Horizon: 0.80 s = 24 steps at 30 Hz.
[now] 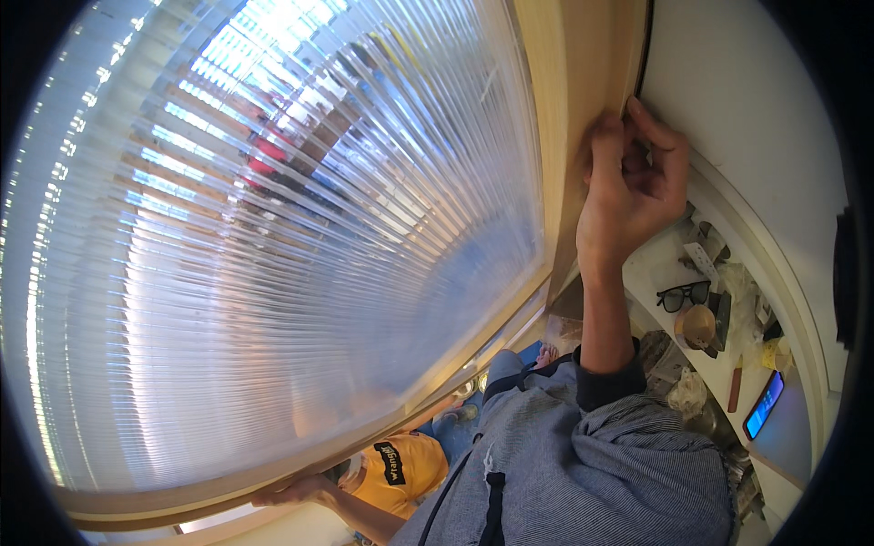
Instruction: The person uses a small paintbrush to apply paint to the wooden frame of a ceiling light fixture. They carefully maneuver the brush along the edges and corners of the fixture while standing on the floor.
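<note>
A large ribbed, see-through panel [364, 237] in a pale wooden frame [539, 109] fills the left and middle. At its lower left edge my left hand [305, 490] grips the frame, with the fingertips partly hidden by it. My right hand [633, 177] is raised at the upright wooden edge, beside a white board [737, 91]. Its fingers are curled in with the thumb near them, touching the wood where it meets the white board. Whatever lies between those fingertips cannot be made out.
A person in a yellow shirt [411, 469] is just beyond the panel's lower edge. On a white shelf [655, 273] at the right are sunglasses [683, 296], a round wooden piece [696, 326], a lit phone [764, 406] and plastic bags [687, 391].
</note>
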Motion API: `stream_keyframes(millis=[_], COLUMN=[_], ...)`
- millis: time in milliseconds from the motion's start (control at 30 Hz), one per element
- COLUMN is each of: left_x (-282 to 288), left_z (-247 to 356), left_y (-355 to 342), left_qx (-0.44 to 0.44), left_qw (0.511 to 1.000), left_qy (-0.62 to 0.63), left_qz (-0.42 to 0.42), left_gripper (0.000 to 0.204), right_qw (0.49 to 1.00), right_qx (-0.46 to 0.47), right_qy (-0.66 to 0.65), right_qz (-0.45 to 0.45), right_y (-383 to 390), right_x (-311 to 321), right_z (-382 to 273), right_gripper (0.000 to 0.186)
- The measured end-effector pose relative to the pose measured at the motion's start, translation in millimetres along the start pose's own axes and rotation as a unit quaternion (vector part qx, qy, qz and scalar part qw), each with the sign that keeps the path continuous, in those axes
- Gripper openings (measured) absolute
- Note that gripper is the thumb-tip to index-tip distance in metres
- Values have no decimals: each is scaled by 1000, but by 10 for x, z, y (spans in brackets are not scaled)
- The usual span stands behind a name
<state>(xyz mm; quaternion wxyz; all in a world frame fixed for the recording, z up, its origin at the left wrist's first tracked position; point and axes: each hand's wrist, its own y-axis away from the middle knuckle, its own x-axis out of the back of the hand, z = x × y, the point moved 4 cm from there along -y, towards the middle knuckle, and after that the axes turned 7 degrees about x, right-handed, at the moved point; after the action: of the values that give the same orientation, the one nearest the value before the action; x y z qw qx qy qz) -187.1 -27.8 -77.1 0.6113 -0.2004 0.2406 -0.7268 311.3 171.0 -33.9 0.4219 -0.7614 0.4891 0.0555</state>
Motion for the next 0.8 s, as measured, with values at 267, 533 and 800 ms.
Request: stream_keyframes(millis=[267,533,800], left_x=[-14,-6,-40], left_z=[30,36,79], left_y=[0,6,24], left_qx=[-9,-3,-10], left_qw=[1000,1000,999], left_qy=[17,12,29], left_qz=[13,23,12], left_gripper=[72,69,66], right_qw=[999,999,1000], right_qx=[16,33,12], right_qy=[31,28,16], right_qz=[11,4,6], right_y=[2,-12,-12], right_x=[-26,-32,-27], right_z=[-44,-55,-38], right_gripper=[17,18,19])
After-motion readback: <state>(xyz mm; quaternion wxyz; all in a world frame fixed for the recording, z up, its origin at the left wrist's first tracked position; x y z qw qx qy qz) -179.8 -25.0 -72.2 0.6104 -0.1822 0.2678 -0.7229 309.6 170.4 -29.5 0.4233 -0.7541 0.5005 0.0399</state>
